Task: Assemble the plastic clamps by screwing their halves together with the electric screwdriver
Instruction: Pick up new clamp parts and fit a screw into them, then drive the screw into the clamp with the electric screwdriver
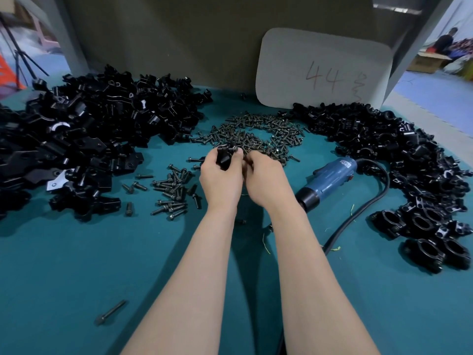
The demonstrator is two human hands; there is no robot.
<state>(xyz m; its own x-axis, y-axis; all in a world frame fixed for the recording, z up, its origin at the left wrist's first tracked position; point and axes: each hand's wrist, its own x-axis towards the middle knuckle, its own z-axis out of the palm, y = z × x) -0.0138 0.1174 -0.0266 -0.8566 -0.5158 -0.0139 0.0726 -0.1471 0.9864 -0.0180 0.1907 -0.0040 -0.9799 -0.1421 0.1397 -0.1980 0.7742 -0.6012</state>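
Left hand [220, 176] grips a black plastic clamp [224, 157].

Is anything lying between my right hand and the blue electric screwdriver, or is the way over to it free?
Nothing visible does. The electric screwdriver lies on the green mat just right of the right hand, only bare mat between them. Its cord trails off the other side, and the screw pile sits ahead.

On the bench [76, 265], a heap of clamp halves [84, 129] lies left, a screw pile [258, 134] centre-back and a heap of clamps [409, 175] right. The left hand [220, 180] and right hand [266, 180] meet before the screws, the left apparently holding a clamp piece [225, 156]. The electric screwdriver [330, 180] lies just right.
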